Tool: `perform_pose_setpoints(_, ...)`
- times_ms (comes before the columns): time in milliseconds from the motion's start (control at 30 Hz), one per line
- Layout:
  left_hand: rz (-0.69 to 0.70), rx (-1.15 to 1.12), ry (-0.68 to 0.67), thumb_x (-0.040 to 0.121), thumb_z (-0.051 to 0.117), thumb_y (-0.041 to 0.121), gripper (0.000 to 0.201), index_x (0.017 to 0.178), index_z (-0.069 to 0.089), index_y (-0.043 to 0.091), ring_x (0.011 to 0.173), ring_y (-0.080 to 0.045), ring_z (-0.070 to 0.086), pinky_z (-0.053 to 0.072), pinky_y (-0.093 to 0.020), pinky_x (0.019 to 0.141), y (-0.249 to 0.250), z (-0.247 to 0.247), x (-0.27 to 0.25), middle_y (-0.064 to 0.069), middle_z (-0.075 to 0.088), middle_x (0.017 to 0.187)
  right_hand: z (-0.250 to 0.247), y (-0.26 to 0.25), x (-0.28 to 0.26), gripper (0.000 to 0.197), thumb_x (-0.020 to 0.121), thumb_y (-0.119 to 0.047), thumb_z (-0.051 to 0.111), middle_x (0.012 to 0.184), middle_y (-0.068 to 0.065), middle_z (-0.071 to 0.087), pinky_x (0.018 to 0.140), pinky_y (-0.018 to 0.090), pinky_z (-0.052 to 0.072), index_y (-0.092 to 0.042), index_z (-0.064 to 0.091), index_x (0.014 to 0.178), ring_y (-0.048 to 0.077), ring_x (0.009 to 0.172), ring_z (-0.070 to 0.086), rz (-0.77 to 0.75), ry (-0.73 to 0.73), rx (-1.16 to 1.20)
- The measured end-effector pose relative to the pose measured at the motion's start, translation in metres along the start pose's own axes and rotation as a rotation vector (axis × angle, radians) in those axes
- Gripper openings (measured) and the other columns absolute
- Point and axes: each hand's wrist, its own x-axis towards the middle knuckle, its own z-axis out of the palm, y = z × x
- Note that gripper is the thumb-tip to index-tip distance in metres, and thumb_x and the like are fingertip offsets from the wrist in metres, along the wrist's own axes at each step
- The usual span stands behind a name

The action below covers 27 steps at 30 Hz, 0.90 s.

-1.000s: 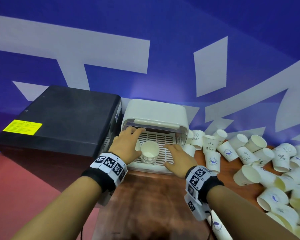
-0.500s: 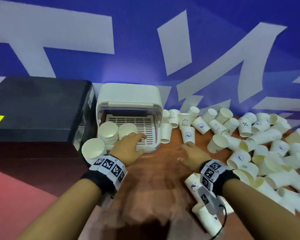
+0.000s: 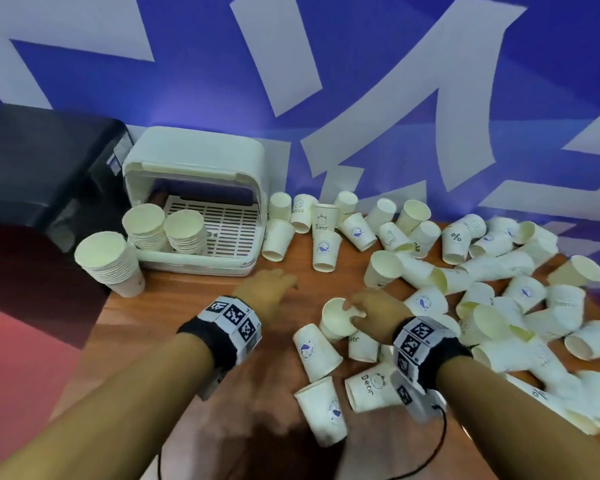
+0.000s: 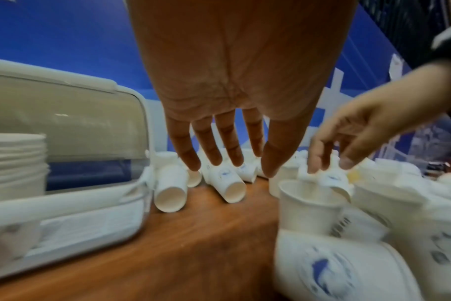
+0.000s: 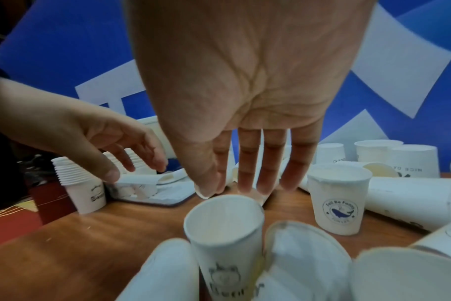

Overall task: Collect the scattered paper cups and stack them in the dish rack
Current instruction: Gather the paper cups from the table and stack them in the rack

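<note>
The white dish rack [image 3: 201, 161] stands at the back left with its lid up; two stacks of cups [image 3: 142, 230] [image 3: 184, 233] sit inside. A third cup stack [image 3: 108, 261] stands on the table left of it. Loose paper cups [image 3: 465, 271] lie scattered across the right side. My left hand [image 3: 278, 285] [image 4: 240, 167] hovers open over bare table just in front of the rack, holding nothing. My right hand [image 3: 352, 310] [image 5: 227, 189] reaches with straight fingers to the far rim of an upright cup [image 3: 336, 322] [image 5: 224, 220]; the fingertips are at the rim, with no clear grip.
A black box [image 3: 39, 174] sits left of the rack. The wooden table [image 3: 194, 317] ends at its left edge over red floor. A blue and white banner [image 3: 395, 81] backs the table. Several cups [image 3: 319, 351] lie close under my right wrist.
Both hands have left the rack and moved right and nearer to me. The right hand has reached the upright cup; the left trails over the table. The camera turned right.
</note>
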Motion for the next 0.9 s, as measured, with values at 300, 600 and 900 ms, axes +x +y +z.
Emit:
perform_pose_setpoints(300,0.038,0.166,-0.175,0.084,0.062,0.02,0.061,0.138,0.039,0.034,0.132,-0.024,0.027,0.031,-0.04,0.106,0.052,0.078,0.015,0.002,0.032,0.143,0.03,0.018,0.004,0.03,0.085,-0.039,0.063,0.129,-0.006,0.052,0.096,0.031,0.041,-0.026,0.06,0.113,0.017,0.122,0.041,-0.189,0.033,-0.168)
perform_pose_setpoints(600,0.028,0.207,-0.158,0.082,0.065,0.023,0.067,0.141,0.035,0.034,0.134,-0.022,0.025,0.028,-0.043,0.11,0.058,0.095,0.033,0.004,0.035,0.144,0.03,0.031,0.015,0.023,0.094,-0.027,0.053,0.126,-0.005,0.055,0.092,0.031,0.043,-0.025,0.063,0.114,0.017,0.116,0.043,-0.219,0.116,-0.178)
perform_pose_setpoints(900,-0.061,0.17,-0.12,0.078,0.07,0.042,0.062,0.129,0.042,0.023,0.126,-0.021,0.037,0.031,-0.038,0.105,0.056,0.085,0.035,0.004,0.046,0.137,0.015,0.028,0.019,0.027,0.097,-0.026,0.044,0.116,0.0,0.06,0.086,0.032,0.045,-0.018,0.062,0.116,0.02,0.109,0.05,-0.197,0.263,-0.227)
